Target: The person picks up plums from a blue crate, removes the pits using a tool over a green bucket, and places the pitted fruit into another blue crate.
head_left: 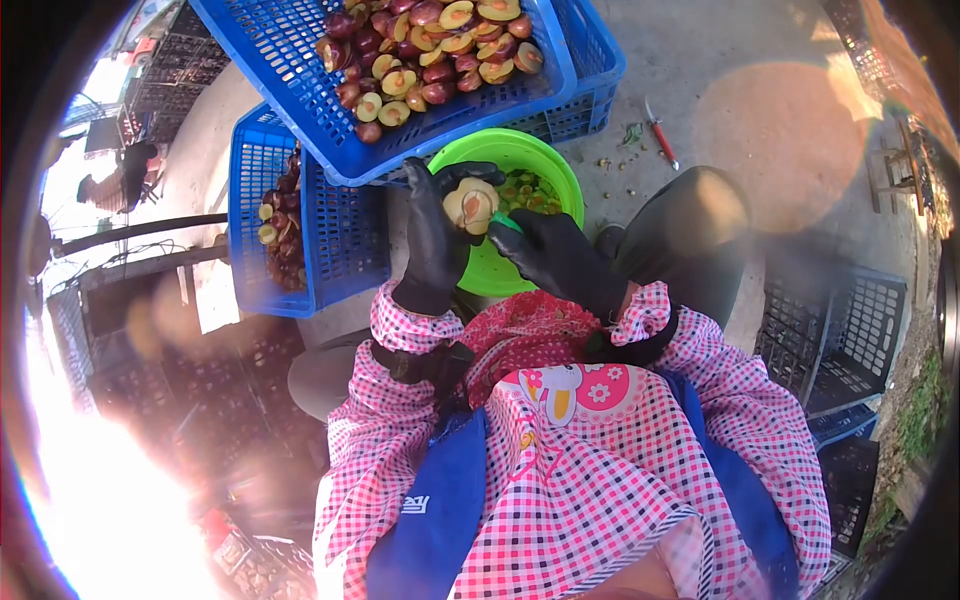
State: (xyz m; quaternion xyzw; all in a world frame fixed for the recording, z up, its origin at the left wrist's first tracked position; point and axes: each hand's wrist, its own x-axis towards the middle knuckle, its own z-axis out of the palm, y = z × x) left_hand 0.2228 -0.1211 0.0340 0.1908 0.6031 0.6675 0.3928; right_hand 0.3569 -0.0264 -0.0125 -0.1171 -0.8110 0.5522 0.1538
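My left hand point(432, 232), in a black glove, holds a halved plum point(470, 206) with its pale cut face and brown stone turned up. Close beside it, my right hand point(562, 258), gloved in black too, grips a small tool with a green handle point(507, 222); its working end meets the fruit and cannot be made out. Under both hands stands a bright green basin point(567, 175) containing plum stones and scraps point(530, 192). Beyond it, a blue crate point(330, 125) is heaped with halved dark-red plums point(437, 93).
At the left is another blue crate point(345, 240) with plum halves point(284, 225). A red-handled knife point(662, 143) lies on the concrete floor at the right, near scattered stones. Black crates point(850, 335) stand farther right. A person point(122, 180) is in the left background.
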